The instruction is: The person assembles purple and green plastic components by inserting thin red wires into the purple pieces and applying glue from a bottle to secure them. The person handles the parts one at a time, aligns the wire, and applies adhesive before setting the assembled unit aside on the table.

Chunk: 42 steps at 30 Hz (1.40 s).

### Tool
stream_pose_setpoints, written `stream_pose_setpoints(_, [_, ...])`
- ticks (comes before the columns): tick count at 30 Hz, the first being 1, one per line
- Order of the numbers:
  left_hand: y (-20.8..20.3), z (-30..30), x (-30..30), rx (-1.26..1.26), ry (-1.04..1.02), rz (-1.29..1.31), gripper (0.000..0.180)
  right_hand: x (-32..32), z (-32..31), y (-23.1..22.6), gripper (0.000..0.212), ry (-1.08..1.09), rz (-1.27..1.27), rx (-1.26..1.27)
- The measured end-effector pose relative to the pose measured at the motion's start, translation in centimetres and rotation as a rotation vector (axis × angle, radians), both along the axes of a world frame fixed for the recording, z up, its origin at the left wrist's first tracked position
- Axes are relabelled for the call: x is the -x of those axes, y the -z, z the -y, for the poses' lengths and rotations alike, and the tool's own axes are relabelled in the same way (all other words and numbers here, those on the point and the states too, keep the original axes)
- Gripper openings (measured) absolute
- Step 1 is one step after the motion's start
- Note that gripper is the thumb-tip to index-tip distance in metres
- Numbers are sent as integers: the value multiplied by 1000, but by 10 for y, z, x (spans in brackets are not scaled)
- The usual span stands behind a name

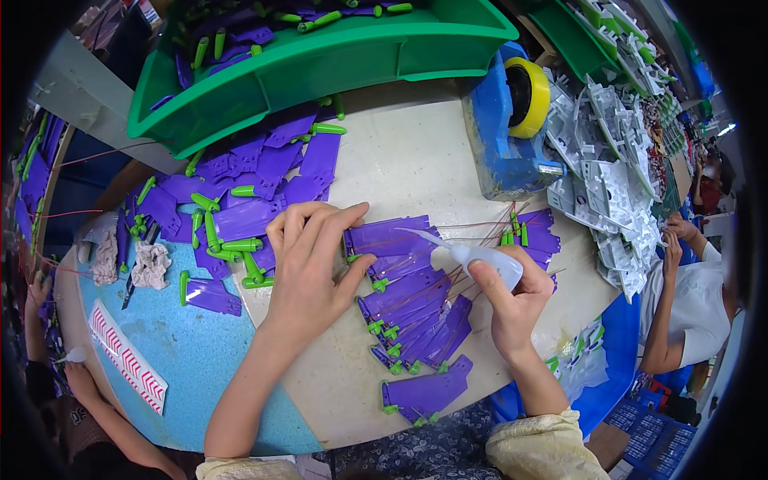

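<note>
1. the right hand has its grip wrapped around a small clear squeeze bottle, fingers and thumb pressed on its body.
2. the squeeze bottle lies almost level, its long axis running left to right; the thin nozzle points left and a little up, and its tip hangs over the top purple piece.
3. the left hand lies palm down on the desk, fingers spread flat, the fingertips pressing the left end of that top purple piece; it holds nothing closed in its grip.
4. below the nozzle a fanned row of purple pieces with green end clips overlaps down toward the near edge of the desk, each long axis slanting from lower left to upper right.
5. a loose heap of purple pieces lies to the left of the left hand.
6. a green bin at the far side holds more of them.
7. a blue tape dispenser with a yellow roll stands just right of the green bin.
8. grey plastic parts are piled at the right.
9. another person's arm shows at the right rim.
</note>
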State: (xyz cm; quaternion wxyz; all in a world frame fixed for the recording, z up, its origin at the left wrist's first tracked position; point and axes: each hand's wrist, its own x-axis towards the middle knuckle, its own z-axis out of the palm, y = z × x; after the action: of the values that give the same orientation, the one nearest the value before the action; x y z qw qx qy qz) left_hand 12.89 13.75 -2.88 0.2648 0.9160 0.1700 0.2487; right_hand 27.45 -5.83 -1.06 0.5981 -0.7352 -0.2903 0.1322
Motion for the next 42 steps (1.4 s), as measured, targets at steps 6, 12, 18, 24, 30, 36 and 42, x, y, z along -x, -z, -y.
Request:
stream_pose_setpoints(6, [4,1,0,38,-23,23,66,4,-14,1,17,-6,46,19])
stream_pose_setpoints(12, [7,1,0,41,-21,25,67,2,-12,-2,16,16,102,118])
stream_pose_setpoints(18, [4,0,0,29,-28,36,68,1,-1,-13,16,20,80,43])
stream_pose_setpoints(24, [5,1,-2,24,-32,34,66,0,-1,-14,13,-28,23,241])
stream_pose_setpoints(30, [0,9,2,-116,-34,58,30,-8,13,-21,25,130,-293,77])
stream_pose_setpoints(36, [5,22,12,-133,-24,-16,20,0,6,-22,18,16,-247,89])
stream_pose_setpoints(42, [10,17,9,20,-7,14,23,1,-3,-9,13,-56,14,239])
